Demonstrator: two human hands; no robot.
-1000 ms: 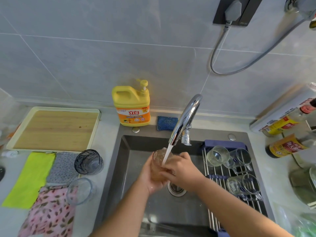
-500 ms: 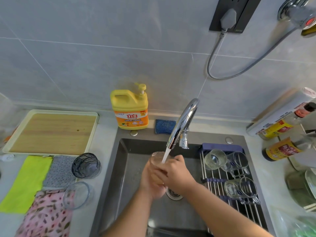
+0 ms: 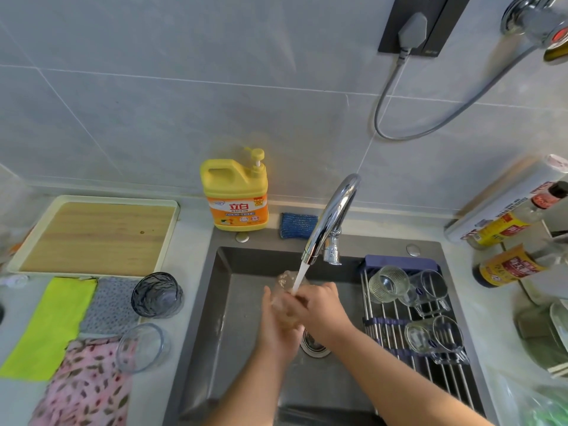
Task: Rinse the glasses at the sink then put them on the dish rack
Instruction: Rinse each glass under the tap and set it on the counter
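Glass (image 3: 284, 290) mid-sink (image 3: 233, 302), both hands' grip closed, walls clear.

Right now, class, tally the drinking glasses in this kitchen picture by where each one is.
Glass held in both hands under the tap: 1
Glasses on the counter left of the sink: 2
Glasses on the dish rack: 4
Total: 7

Clear faceted drinking glass (image 3: 284, 282) tilted under the running stream over the dark grey sink basin (image 3: 242, 302), mouth up toward the tap. Dark smoky textured tumbler (image 3: 157, 295) and clear smooth tumbler (image 3: 142, 347) waiting on the left counter. Four clear glasses on their sides on the steel roll-up dish rack (image 3: 387, 321) over the basin's right side.
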